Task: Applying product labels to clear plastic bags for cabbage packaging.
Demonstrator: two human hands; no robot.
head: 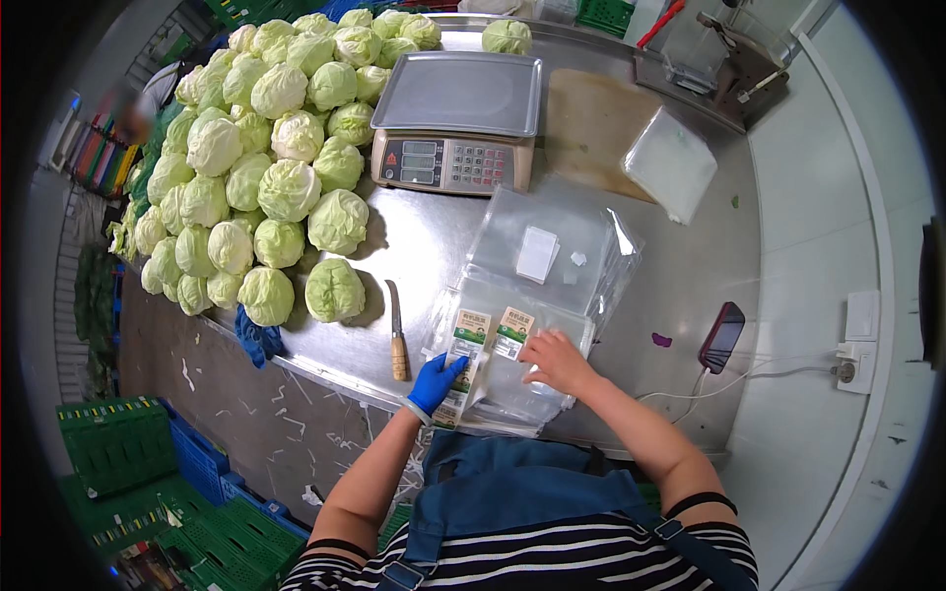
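My left hand (437, 383), in a blue glove, grips a strip of printed labels (464, 369) over the near left edge of a stack of clear plastic bags (532, 295). My bare right hand (559, 362) lies on the top bag, its fingers slightly spread at the right edge of a single printed label (514, 332). Whether it pinches that label cannot be told. White paper slips (537, 254) rest farther up on the bags. A knife with a wooden handle (399, 359) lies on the metal table to the left of the labels.
Many cabbages (288, 190) are heaped at the left. A weighing scale (452, 161) stands at the back middle, with another bag stack (671, 164) to its right. A phone (722, 337) with a white cable lies at the right. Green crates (114, 447) stand on the floor at lower left.
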